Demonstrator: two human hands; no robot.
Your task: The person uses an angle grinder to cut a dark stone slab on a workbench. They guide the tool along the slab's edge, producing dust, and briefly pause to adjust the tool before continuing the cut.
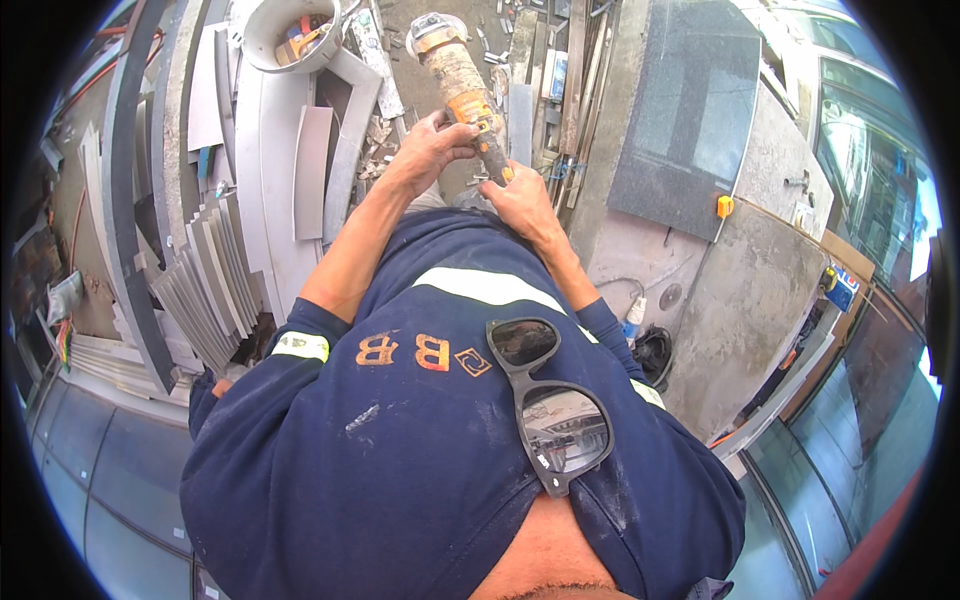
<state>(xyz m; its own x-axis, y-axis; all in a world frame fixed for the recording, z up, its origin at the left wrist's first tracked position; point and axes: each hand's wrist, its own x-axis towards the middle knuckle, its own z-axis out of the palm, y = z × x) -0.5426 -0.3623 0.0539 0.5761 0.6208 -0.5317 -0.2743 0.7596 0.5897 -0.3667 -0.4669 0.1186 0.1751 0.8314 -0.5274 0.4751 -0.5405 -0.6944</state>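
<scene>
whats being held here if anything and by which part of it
A dusty power tool: the left hand at its orange section, the right hand at its narrow near end.

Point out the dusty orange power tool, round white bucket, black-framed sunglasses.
Dusty orange power tool (457,82): head view, on its barrel.
Round white bucket (259,42): head view, on its wall.
Black-framed sunglasses (558,420): head view, on the lower lens.

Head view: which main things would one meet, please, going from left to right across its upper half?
Grey bar → bucket → power tool → dark slab → window.
</scene>
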